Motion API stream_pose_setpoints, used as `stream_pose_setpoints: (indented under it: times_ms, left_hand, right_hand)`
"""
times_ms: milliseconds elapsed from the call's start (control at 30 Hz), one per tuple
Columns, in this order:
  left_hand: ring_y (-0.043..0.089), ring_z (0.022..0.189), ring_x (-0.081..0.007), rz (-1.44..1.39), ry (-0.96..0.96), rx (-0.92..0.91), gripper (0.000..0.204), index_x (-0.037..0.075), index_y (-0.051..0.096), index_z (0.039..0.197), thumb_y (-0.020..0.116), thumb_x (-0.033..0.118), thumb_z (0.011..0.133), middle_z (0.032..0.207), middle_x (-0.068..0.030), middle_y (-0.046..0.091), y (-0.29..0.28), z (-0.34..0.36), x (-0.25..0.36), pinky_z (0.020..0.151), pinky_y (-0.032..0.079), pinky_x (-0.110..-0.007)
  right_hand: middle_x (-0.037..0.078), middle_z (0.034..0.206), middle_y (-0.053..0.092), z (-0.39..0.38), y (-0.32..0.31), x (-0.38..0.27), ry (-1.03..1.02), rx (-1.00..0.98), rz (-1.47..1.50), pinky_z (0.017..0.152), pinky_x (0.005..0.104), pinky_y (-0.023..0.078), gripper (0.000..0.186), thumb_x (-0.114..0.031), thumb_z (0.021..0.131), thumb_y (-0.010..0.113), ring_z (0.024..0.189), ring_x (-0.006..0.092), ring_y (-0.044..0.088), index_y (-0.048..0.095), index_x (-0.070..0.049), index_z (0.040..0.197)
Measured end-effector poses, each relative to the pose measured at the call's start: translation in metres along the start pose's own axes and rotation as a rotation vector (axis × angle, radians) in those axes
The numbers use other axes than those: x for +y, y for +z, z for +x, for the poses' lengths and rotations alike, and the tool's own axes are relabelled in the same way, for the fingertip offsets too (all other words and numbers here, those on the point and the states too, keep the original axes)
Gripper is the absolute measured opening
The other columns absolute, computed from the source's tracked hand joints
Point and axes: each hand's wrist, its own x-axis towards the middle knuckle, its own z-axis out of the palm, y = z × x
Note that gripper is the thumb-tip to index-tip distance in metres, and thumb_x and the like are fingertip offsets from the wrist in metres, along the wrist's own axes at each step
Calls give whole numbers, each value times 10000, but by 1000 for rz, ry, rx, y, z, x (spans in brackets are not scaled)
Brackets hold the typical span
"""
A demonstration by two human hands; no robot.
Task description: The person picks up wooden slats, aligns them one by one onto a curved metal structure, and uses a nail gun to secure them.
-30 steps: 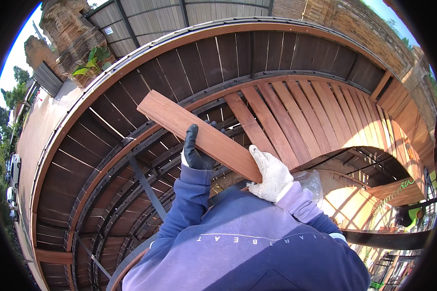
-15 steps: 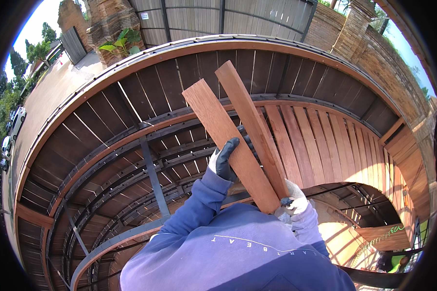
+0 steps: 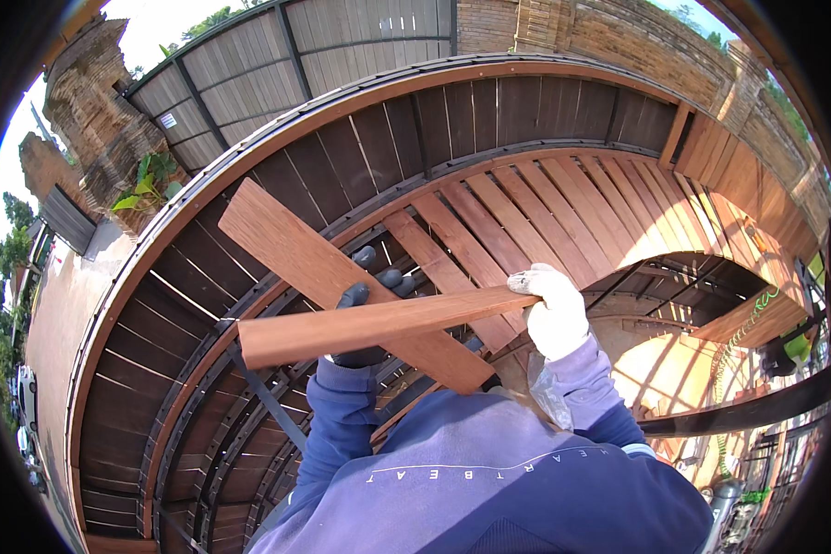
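My left hand [image 3: 392,280], in a glove with dark fingers, is closed round a reddish-brown wooden plank [image 3: 291,245] that slants from upper left down toward my chest. A second wooden plank [image 3: 388,319] lies across it, one end pointing left. Its right end is gripped by my right hand [image 3: 556,312], in a glove with a white back. The second plank hides part of the left palm. A piece of clear plastic [image 3: 547,399] hangs beside my right wrist.
Curved steps on a dark metal frame [image 3: 272,402] sweep round me, with open gaps between the bars. Spaced wooden slats [image 3: 563,217] cover the stretch ahead and right. A curved dark rail [image 3: 743,406] runs at right. Beyond stand a slatted gate [image 3: 249,74] and a brick wall [image 3: 619,46].
My view has turned to the right. The right hand has swung its plank from nearly alongside the other to lying across it, and the left-hand plank tilts further left.
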Motion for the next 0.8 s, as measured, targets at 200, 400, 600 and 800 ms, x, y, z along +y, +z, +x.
stream_pose_setpoints:
  times_ms: [200, 400, 600, 800]
  left_hand:
    - [616, 1057, -318, 208, -213, -62, 574, 44, 441, 1318, 667, 167, 805, 1071, -166, 635, 16, 28, -10, 910, 520, -500]
    - [601, 1062, -212, 589, -345, -173, 551, 21, 529, 1264, 729, 87, 755, 1147, -93, 609, 44, 61, -36, 926, 483, -334]
    - [600, 1088, -224, 640, -147, -158, 613, 18, 535, 1266, 770, 115, 709, 1196, -105, 608, 53, 64, -30, 943, 482, -353]
    - [597, 1119, -265, 525, 165, -93, 580, 25, 445, 1326, 658, -15, 789, 1228, -144, 580, 62, 71, 11, 935, 526, -407]
  right_hand:
    - [79, 883, 690, 48, -32, 1, -254, 192, -46, 1139, 516, 262, 245, 109, 769, 561, 1014, 295, 656, 662, -100, 848]
    - [173, 1327, 517, 89, -1, 7, -165, 428, -184, 1115, 442, 343, 355, 51, 722, 653, 1298, 364, 442, 727, -141, 1011]
    - [196, 1383, 455, 82, 3, -17, 10, 309, -189, 1127, 423, 335, 633, 67, 734, 589, 1323, 359, 412, 507, -69, 1346]
    - [127, 1154, 616, 17, 24, -56, 530, -233, 700, 846, 316, 527, 666, -31, 788, 666, 941, 201, 636, 421, -29, 1408]
